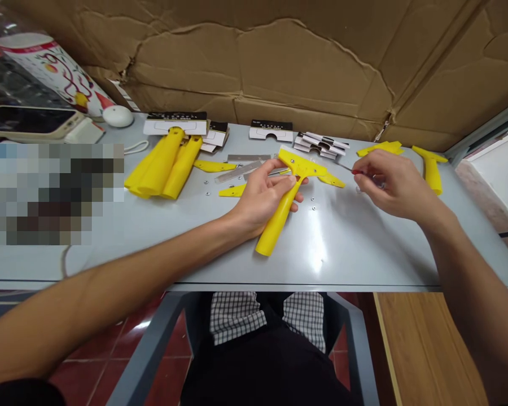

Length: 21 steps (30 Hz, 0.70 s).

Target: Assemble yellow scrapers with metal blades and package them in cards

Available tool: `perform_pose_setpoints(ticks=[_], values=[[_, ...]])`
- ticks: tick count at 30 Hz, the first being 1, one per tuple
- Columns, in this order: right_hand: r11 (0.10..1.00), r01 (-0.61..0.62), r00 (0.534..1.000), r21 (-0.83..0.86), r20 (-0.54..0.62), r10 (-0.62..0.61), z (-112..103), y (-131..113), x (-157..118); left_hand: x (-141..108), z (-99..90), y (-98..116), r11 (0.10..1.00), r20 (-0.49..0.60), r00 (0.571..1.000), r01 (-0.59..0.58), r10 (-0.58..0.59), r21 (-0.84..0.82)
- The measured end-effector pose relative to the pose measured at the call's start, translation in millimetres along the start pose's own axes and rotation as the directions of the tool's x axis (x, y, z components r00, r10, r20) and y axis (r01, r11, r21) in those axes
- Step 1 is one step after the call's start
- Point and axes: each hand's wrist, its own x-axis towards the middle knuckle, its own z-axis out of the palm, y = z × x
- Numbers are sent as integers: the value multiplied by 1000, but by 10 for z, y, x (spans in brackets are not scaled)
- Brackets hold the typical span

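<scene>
My left hand (258, 197) is closed around a yellow plastic scraper (276, 220), its wide head tilted up and its handle pointing down toward me. Screws show in the scraper's head. To the right, apart from it, my right hand (400, 183) grips a thin screwdriver (356, 172) with a red handle, its shaft pointing left. Most of that handle is hidden by my fingers. Beyond my left hand lie clear strips or blades (241, 170) and flat yellow head pieces (214, 166). Small nuts (314, 208) are scattered on the grey table (347, 248).
Yellow scrapers with card headers (163, 166) are piled at left. Folded cards (271, 130) stand along the cardboard wall (279, 67). Another yellow scraper (432, 172) lies at right. A phone (29, 121), a white rounded object (118, 116) and a bottle (51, 67) occupy the left end.
</scene>
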Motion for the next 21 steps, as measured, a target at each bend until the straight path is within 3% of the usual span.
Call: perform_pose_setpoints(ticks=[7, 21], values=[[998, 15, 1000, -64, 8, -15, 73, -307, 219, -29, -25, -33, 993, 6, 999, -43, 42, 110], [987, 95, 995, -130, -3, -96, 159, -408, 364, -61, -7, -6, 983, 17, 999, -51, 48, 176]])
